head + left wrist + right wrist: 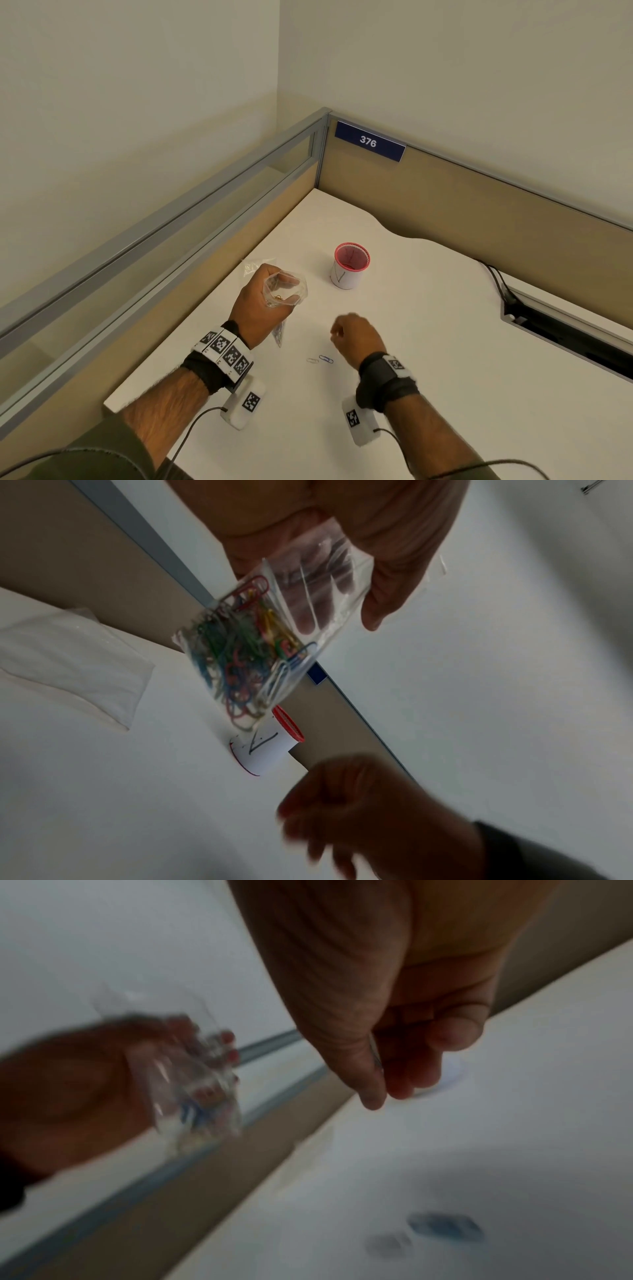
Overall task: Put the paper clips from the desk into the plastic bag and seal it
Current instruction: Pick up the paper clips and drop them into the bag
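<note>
Your left hand grips the plastic bag above the counter, mouth open, coloured clips inside. Your right hand hovers with fingers curled; whether it holds a clip, cannot tell. Two paper clips lie on the counter beneath it.

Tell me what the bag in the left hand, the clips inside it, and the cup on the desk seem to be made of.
Plastic bag: thin, clear, glossy film; the fingers show through it.
Paper clips inside: bent wire in red, green, blue and yellow, probably with a coloured coating.
Cup: red mesh, apparently metal or plastic, with a matte white paper sheet round its wall.
</note>
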{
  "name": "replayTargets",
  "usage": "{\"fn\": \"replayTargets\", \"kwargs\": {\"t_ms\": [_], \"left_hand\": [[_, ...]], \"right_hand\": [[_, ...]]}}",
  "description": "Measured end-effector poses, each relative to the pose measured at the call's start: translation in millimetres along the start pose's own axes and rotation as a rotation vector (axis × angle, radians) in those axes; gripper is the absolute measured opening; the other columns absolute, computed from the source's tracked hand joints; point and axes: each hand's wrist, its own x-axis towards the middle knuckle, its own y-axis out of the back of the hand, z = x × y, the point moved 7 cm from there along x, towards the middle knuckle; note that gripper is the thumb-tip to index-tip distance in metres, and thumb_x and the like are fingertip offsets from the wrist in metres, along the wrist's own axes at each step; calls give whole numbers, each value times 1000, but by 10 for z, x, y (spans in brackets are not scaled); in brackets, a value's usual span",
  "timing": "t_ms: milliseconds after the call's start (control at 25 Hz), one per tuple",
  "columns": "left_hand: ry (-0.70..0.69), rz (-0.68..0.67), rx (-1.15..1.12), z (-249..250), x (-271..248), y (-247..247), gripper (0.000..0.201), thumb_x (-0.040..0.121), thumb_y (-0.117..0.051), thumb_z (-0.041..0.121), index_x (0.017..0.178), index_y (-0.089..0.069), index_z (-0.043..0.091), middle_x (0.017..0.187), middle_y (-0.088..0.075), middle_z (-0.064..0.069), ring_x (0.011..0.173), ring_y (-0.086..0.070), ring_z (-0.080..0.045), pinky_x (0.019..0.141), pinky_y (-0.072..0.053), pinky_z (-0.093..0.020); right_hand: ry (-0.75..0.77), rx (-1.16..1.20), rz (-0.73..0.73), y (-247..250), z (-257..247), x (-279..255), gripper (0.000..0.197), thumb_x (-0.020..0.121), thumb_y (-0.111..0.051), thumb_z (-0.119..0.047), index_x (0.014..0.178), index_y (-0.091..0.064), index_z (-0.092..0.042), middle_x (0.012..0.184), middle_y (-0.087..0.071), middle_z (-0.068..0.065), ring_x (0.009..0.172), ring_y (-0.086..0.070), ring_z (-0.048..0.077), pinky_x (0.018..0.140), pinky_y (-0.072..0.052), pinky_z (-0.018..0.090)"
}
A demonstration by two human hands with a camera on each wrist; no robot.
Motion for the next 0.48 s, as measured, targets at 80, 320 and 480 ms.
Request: {"fn": "replayTargets", "kwargs": {"t_ms": [80, 320, 480], "left_hand": [[4, -2, 1, -17, -14, 3, 45, 71, -81, 39, 109, -60, 25, 119, -73, -1, 120, -68, -17, 111, -53, -49], [15, -10, 7, -47, 0, 7, 48, 71, -81, 42, 110, -61, 23, 121, -73, -2, 121, -68, -19, 110, -53, -52], [17, -6, 26, -44, 19, 26, 46, 72, -81, 41, 110, -60, 26, 121, -73, -1, 122, -68, -18, 110, -53, -52]], "right_hand": [[-67, -59, -133, -342, 144, -24, 15, 87, -59, -24, 99, -64, -17, 111, -62, 5, 101, -59, 24, 86, -47, 32], [-97, -93, -188, -553, 142, 54, 2, 86, -57, -18, 87, -56, -18, 108, -65, 8, 89, -57, 22, 83, -49, 34], [-125, -114, -257, -615, 153, 93, 27, 80, -63, -24, 105, -59, -13, 115, -63, 8, 102, -61, 26, 87, -49, 34]]}}
